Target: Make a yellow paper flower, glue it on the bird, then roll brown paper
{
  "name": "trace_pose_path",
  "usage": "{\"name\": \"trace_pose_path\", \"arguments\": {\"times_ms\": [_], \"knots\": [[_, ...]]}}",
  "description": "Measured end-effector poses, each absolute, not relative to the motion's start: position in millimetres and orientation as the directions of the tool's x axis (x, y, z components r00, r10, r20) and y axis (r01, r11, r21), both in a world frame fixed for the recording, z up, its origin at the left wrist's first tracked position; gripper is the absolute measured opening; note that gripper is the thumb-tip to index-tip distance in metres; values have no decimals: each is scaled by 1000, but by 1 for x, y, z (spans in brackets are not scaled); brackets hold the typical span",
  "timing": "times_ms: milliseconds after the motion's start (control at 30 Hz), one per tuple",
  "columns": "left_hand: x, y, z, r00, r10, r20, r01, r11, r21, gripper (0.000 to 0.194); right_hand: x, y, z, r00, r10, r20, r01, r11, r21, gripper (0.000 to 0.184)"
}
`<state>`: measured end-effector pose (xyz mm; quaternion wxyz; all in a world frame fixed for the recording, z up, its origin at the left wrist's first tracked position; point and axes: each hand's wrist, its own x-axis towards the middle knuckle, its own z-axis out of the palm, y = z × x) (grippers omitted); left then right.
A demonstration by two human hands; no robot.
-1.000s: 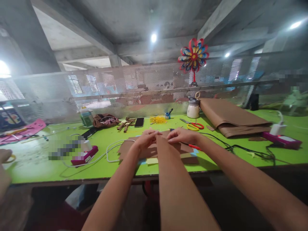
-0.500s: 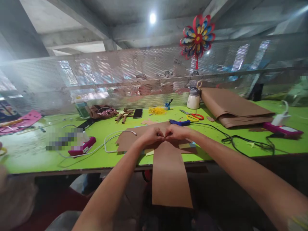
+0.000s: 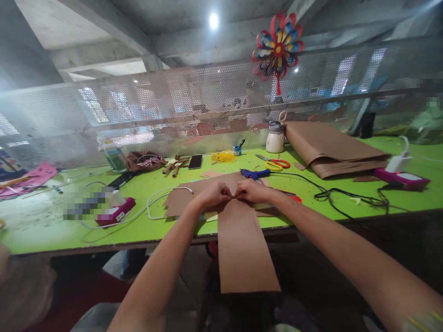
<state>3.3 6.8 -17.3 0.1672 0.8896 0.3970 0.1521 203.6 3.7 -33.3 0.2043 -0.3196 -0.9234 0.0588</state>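
A long strip of brown paper point(image 3: 245, 251) hangs over the table's front edge toward me. At its far end my left hand point(image 3: 217, 193) and my right hand point(image 3: 249, 190) pinch the paper's edge, fingertips nearly touching. Beneath my hands lie more flat brown sheets point(image 3: 182, 197), with bits of pale yellow and blue paper showing at their edges. Just beyond my right hand rests a blue glue gun point(image 3: 256, 174). Part of an orange-handled tool point(image 3: 293, 196) shows beside my right wrist.
Scissors point(image 3: 275, 163), a white jar point(image 3: 275, 138), a phone point(image 3: 195, 162) and yellow shreds point(image 3: 223, 157) are farther back. Folded brown paper point(image 3: 335, 147) lies at right. A black cord point(image 3: 332, 196) and a white cable point(image 3: 149, 203) cross the green table point(image 3: 138, 233). Power strips sit on both sides.
My hands still pinch the paper's far end, now slightly farther apart in their grip, and the edge looks flatter. The view has shifted a little, exposing the orange-handled tool by my right wrist.
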Motion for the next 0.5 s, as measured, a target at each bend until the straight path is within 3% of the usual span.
{"name": "trace_pose_path", "arguments": {"times_ms": [500], "knots": [[-6,14,-19,655,755,36,664,-597,450,23,218,4,-35,-696,657,289,626,753,-203,16]]}}
